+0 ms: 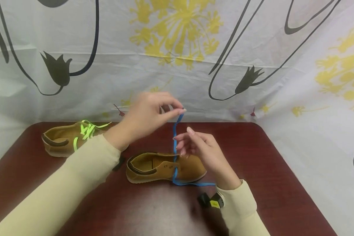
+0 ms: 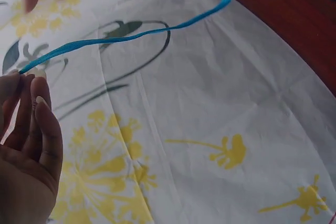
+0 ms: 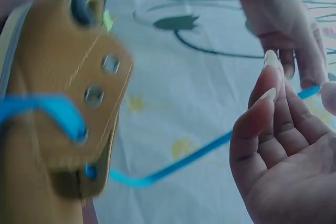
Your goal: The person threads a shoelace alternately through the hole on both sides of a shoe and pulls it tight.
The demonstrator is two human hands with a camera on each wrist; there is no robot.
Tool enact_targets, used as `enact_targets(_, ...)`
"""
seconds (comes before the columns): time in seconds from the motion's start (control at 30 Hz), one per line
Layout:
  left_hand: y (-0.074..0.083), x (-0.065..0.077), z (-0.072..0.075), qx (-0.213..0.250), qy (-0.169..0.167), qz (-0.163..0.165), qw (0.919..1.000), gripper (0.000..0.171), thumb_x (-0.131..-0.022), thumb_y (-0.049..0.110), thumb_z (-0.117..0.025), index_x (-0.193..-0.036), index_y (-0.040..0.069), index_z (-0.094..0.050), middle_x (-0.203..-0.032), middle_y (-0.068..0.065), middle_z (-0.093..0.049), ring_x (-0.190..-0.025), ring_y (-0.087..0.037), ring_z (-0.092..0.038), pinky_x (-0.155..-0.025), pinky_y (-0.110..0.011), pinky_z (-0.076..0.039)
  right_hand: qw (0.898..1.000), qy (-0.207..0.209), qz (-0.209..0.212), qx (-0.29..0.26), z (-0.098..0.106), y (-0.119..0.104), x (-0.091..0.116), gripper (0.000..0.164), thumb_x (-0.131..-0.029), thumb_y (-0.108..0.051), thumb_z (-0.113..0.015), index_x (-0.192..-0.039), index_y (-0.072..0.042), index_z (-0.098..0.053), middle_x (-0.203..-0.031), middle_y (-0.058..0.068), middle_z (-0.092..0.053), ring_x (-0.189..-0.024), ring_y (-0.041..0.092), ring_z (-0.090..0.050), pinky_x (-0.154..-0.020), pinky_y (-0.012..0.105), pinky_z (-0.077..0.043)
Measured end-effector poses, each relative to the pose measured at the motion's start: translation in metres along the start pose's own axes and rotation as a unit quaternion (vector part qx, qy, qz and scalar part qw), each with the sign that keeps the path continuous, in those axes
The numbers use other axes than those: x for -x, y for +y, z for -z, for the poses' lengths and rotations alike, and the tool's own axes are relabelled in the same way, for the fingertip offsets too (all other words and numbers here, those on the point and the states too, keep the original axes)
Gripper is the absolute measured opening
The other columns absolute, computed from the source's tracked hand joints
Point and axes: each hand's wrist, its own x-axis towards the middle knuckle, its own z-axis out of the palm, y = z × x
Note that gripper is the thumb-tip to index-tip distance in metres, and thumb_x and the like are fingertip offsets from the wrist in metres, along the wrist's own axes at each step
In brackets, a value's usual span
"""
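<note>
A brown shoe point(image 1: 191, 165) lies on its sole in the middle of the table, toe to the right. A flat blue lace point(image 1: 175, 132) passes through its eyelets nearest the toe, as the right wrist view shows; the eyelets above are bare. Raised over the shoe, my left hand point(image 1: 153, 111) pinches one end of the lace between thumb and fingertips, drawing it upward. My right hand point(image 1: 202, 149) is beside the hanging lace, fingers loosely bent and holding nothing. The other lace end point(image 1: 194, 184) trails along the table toward the right wrist.
Behind my left forearm stands a second brown shoe point(image 1: 59, 139) with a yellow-green lace point(image 1: 88, 129). A black device with a yellow label point(image 1: 215, 201) is at my right wrist. A patterned white sheet point(image 1: 177, 75) hangs behind the dark red table point(image 1: 153, 209).
</note>
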Motion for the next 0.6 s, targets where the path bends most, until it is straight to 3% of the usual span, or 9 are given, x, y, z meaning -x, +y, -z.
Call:
enact_targets(0.17, 0.005, 0.014, -0.009, -0.036, 0.019, -0.088, 0.9953, 0.006, -0.089, 0.017, -0.078, -0.093, 0.013, -0.08, -0.088, 0.003, -0.075, -0.073, -0.009, -0.066, -0.064, -0.024, -0.05, 0.995, -0.032, 0.02, -0.087, -0.003, -0.004, 0.004, 0.046, -0.11, -0.036, -0.041, -0.108, -0.002, -0.072, -0.085, -0.001, -0.071, -0.072, 0.014, -0.062, -0.066, 0.025, -0.052)
enact_targets(0.27, 0.006, 0.021, -0.014, -0.06, 0.034, -0.134, 0.9886, 0.003, -0.088, 0.015, -0.079, -0.09, 0.014, -0.081, -0.087, 0.004, -0.074, -0.077, -0.009, -0.069, -0.067, -0.022, -0.054, 0.99, -0.034, 0.023, -0.135, -0.004, -0.006, 0.006, 0.039, -0.11, -0.034, -0.043, -0.101, -0.012, -0.075, -0.083, -0.003, -0.071, -0.071, 0.013, -0.061, -0.065, 0.024, -0.049)
enact_targets(0.33, 0.007, 0.026, -0.016, -0.072, 0.043, -0.161, 0.9833, 0.003, -0.089, 0.013, -0.078, -0.09, 0.015, -0.08, -0.088, 0.004, -0.073, -0.079, -0.01, -0.07, -0.069, -0.022, -0.056, 0.986, -0.027, 0.017, -0.161, -0.005, -0.007, 0.007, 0.037, -0.109, -0.032, -0.045, -0.097, -0.014, -0.075, -0.081, -0.004, -0.071, -0.069, 0.012, -0.06, -0.063, 0.023, -0.047)
enact_targets(0.47, 0.009, 0.036, -0.019, -0.095, 0.051, -0.2, 0.9739, 0.006, -0.093, 0.015, -0.074, -0.093, 0.016, -0.08, -0.091, 0.004, -0.071, -0.081, -0.01, -0.069, -0.068, -0.022, -0.056, 0.982, -0.024, -0.008, -0.189, -0.005, -0.007, 0.008, 0.033, -0.108, -0.026, -0.048, -0.092, -0.015, -0.074, -0.078, -0.006, -0.069, -0.07, 0.009, -0.058, -0.063, 0.021, -0.045)
enact_targets(0.6, 0.009, 0.043, -0.02, -0.117, 0.054, -0.215, 0.9682, 0.008, -0.095, 0.016, -0.072, -0.095, 0.018, -0.079, -0.095, 0.003, -0.071, -0.079, -0.01, -0.067, -0.062, -0.021, -0.053, 0.976, -0.05, -0.036, -0.211, -0.003, -0.004, 0.008, 0.03, -0.108, -0.023, -0.047, -0.095, -0.016, -0.073, -0.081, -0.007, -0.067, -0.075, 0.007, -0.058, -0.063, 0.019, -0.045)
